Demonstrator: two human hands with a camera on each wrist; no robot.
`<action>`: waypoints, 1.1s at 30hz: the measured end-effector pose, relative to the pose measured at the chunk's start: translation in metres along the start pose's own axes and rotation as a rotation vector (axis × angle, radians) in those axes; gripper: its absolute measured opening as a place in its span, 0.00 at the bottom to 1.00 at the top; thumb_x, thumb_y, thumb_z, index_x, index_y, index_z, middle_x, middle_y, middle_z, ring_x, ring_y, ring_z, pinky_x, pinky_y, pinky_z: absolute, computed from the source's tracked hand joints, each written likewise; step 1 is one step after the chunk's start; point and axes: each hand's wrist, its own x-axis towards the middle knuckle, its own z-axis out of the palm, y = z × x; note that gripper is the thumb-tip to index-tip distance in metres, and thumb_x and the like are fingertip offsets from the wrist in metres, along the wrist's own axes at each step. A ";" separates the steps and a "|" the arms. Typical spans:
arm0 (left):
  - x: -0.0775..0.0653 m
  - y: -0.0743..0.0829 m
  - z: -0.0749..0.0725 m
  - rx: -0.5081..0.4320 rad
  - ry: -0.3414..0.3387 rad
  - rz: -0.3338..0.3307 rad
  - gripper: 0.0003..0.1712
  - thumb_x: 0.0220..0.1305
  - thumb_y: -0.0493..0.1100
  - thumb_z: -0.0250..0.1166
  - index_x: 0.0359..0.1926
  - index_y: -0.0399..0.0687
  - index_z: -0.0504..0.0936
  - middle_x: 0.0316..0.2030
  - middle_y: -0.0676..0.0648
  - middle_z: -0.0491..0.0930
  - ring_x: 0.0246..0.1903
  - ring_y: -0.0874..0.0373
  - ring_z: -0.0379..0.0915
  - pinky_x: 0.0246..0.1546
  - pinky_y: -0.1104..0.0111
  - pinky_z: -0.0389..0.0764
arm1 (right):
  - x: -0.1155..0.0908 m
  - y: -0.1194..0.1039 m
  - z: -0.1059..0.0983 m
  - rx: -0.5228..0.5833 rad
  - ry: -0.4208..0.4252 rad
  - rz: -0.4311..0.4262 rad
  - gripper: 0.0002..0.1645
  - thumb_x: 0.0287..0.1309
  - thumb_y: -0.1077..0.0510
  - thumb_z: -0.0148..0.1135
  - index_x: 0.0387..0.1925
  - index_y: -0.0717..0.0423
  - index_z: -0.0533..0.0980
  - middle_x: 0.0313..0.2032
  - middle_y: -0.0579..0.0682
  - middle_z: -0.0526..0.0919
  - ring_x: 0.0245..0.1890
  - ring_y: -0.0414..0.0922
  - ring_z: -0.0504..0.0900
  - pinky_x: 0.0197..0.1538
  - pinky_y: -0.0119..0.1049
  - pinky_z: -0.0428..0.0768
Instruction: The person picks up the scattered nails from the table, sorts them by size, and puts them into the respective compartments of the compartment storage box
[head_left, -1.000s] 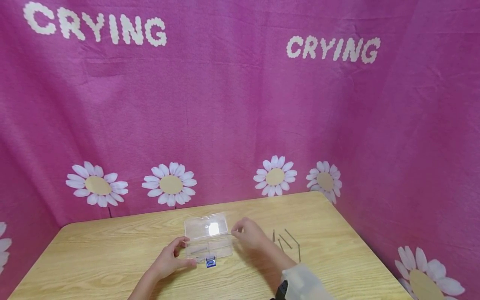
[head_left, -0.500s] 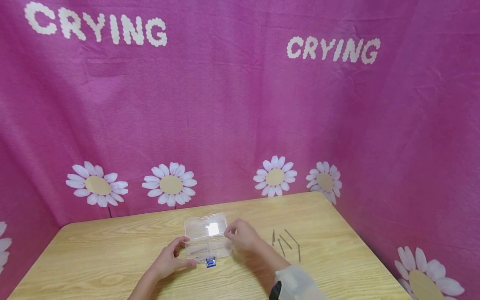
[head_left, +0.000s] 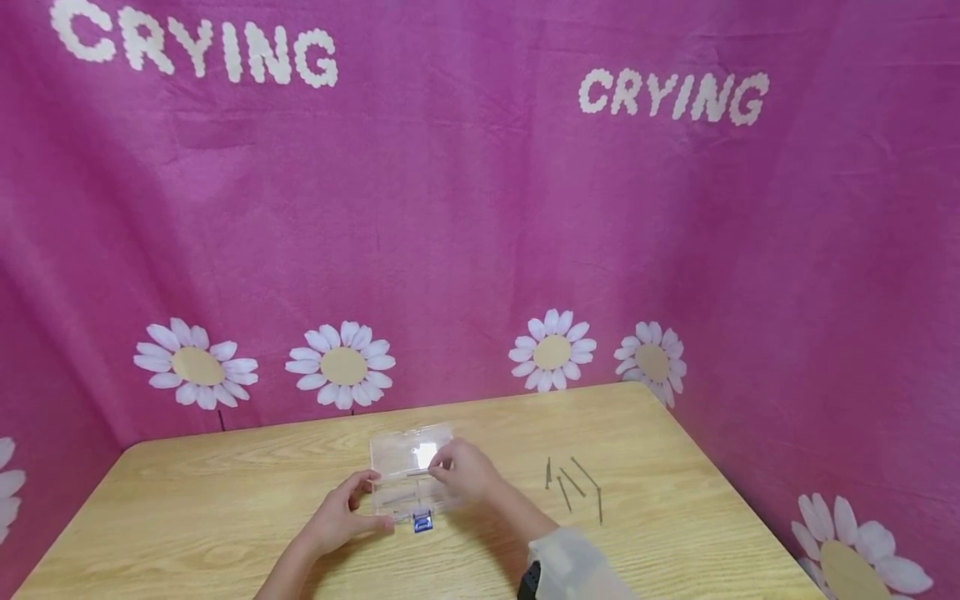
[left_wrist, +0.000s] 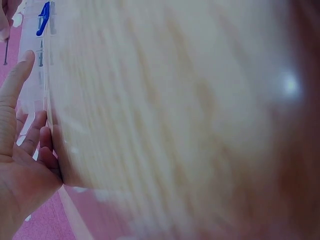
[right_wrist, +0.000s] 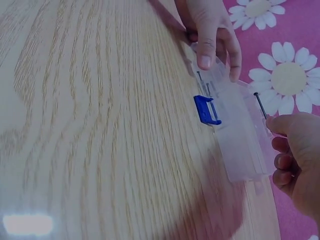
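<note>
A clear plastic compartment box (head_left: 407, 490) lies on the table, its transparent lid (head_left: 392, 454) tipped back and its blue latch (right_wrist: 202, 110) at the front. My left hand (head_left: 341, 518) holds the box by its left end, thumb at the front edge and fingers at the back corner. A dark nail (right_wrist: 260, 104) is pinched between the thumb and fingertips of my right hand (head_left: 467, 473), above the back right part of the box. Inside the front left compartment lie a few nails (right_wrist: 200, 79), partly blurred by the plastic.
Several loose nails (head_left: 572, 482) lie on the wooden table (head_left: 225, 500) to the right of the box. A pink curtain (head_left: 450, 208) with daisies and lettering hangs behind the table and along both sides.
My right hand has moved left with the nail, from beside the box's right end to over its back part. My left hand and the box have stayed in place.
</note>
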 end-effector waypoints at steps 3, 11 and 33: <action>0.000 0.001 0.000 -0.001 -0.001 0.006 0.38 0.39 0.43 0.78 0.54 0.45 0.72 0.45 0.44 0.74 0.37 0.56 0.60 0.35 0.69 0.62 | 0.003 -0.001 0.004 -0.022 -0.011 0.013 0.07 0.57 0.58 0.61 0.31 0.56 0.83 0.26 0.44 0.78 0.30 0.35 0.71 0.37 0.26 0.70; 0.000 0.000 -0.001 -0.005 -0.003 0.004 0.39 0.39 0.43 0.78 0.54 0.45 0.72 0.46 0.44 0.74 0.37 0.56 0.61 0.36 0.69 0.62 | 0.008 -0.008 0.012 -0.012 -0.043 0.048 0.07 0.58 0.58 0.61 0.31 0.57 0.83 0.26 0.43 0.74 0.29 0.34 0.68 0.35 0.25 0.69; 0.000 0.000 -0.001 0.004 -0.003 0.006 0.39 0.39 0.43 0.78 0.54 0.44 0.71 0.46 0.43 0.75 0.39 0.55 0.63 0.38 0.67 0.63 | 0.016 -0.023 0.030 -0.039 -0.032 0.078 0.06 0.54 0.59 0.62 0.29 0.55 0.83 0.21 0.41 0.73 0.23 0.32 0.66 0.29 0.25 0.67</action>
